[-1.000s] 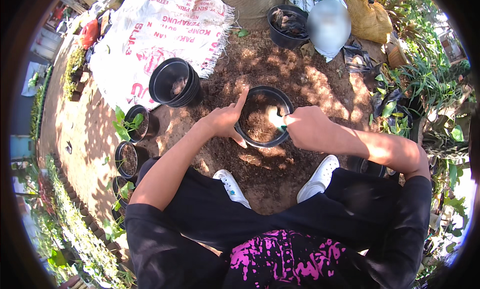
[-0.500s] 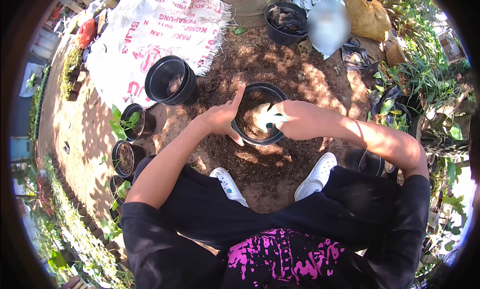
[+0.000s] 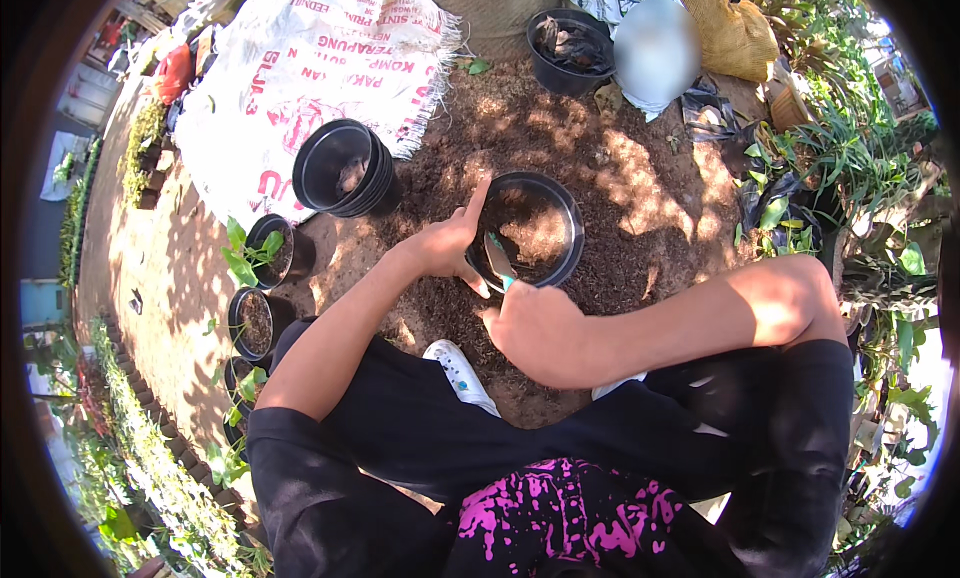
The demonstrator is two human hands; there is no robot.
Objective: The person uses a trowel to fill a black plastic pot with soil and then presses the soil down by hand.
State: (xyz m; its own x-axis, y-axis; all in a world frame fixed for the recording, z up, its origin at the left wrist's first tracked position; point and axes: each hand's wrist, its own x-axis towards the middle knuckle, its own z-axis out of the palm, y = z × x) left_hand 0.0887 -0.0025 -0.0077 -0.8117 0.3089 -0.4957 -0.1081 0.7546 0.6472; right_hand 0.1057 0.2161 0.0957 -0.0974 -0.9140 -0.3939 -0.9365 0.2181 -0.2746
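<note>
A round black plant pot [image 3: 575, 240] stands on the soil in front of me, with brown soil [image 3: 533, 226] in it. Against its left side rests my left hand [image 3: 448, 246], open, index finger and thumb spread apart along the rim. My right hand [image 3: 545, 333] is at the pot's near edge, its fingers wrapped round the greenish handle of a small hand trowel [image 3: 497, 257]. The trowel's blade points into the pot beside the left inner wall, close to my left hand. Most of the handle is hidden in my fist.
A stack of black pots [image 3: 345, 168] stands at the far left beside a white woven sack [image 3: 290, 88]. Potted plants [image 3: 272, 250] line the left. Another black pot [image 3: 570, 50] holds dark material at the back. My white shoe [image 3: 461, 378] is near the pot.
My right hand has moved left and toward me, from the pot's right side to its near edge, with the trowel. Soil now shows where the blade was. My left hand stays at the rim.
</note>
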